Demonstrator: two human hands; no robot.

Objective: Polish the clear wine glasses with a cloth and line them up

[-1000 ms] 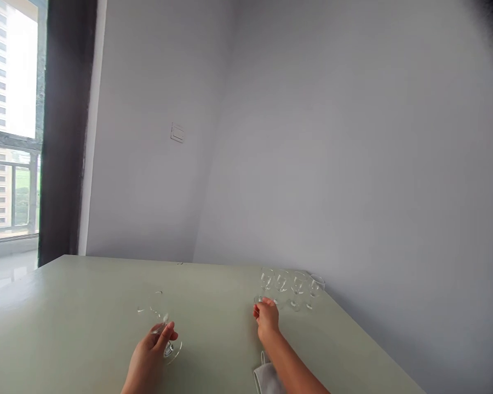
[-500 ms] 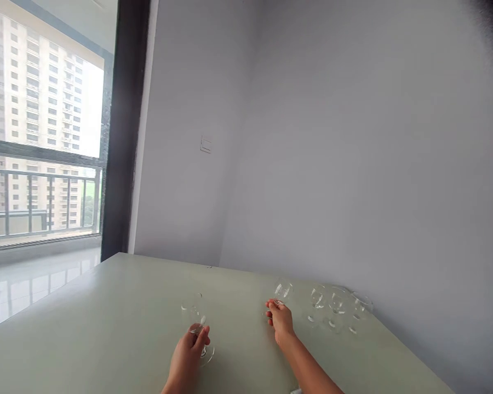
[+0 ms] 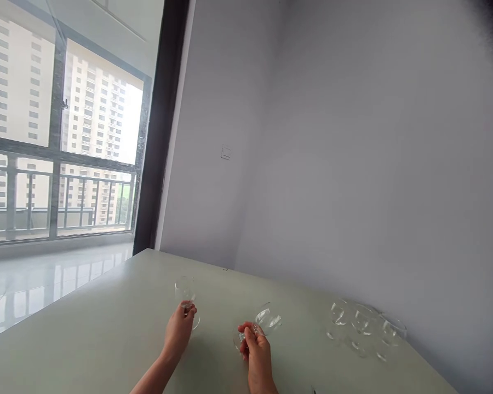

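My left hand (image 3: 179, 327) is closed round the stem of a clear wine glass (image 3: 184, 288), its bowl up and its foot showing at the right of my fingers. Whether that foot rests on the table cannot be told. Another wine glass (image 3: 269, 319) is in my right hand (image 3: 255, 350), pinched by the stem. This one tilts, with the bowl toward the upper right and the foot at the lower left. Both hands are over the pale green table (image 3: 135, 306), a short way apart.
Three more stemmed glasses (image 3: 362, 322) stand grouped on the table at the right, close to the grey wall (image 3: 353, 191). A small dark object (image 3: 313, 390) shows at the bottom edge. Beyond the table's left edge are a tiled floor (image 3: 66, 273) and windows.
My left hand has moved its glass farther back on the table. My right hand has come left and nearer with its glass, now tilted. The view has turned left.
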